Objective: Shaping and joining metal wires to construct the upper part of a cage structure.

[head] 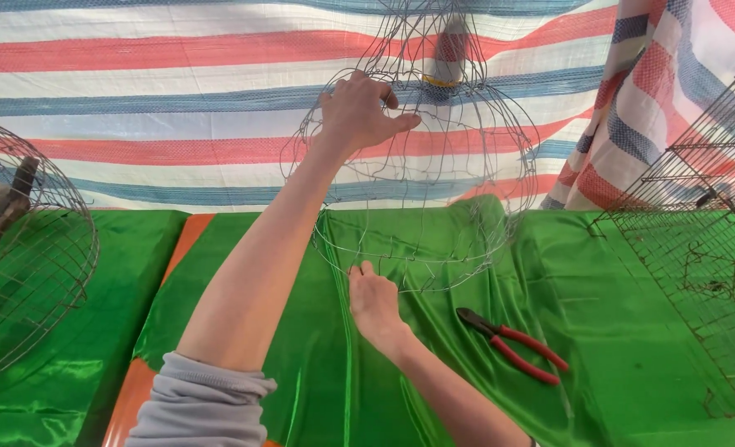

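A round cage frame of thin bare wire hangs in front of me over a table draped in green cloth. My left hand is raised and grips the wire at the frame's upper left side. My right hand is lower and pinches the bottom ring of the frame at its left edge. A blurred cylinder with a red band shows through the wires near the top of the frame.
Red-handled pliers lie on the cloth right of my right hand. A finished round wire cage stands at the left edge. A flat wire mesh panel leans at the right. A red, white and blue striped tarp hangs behind.
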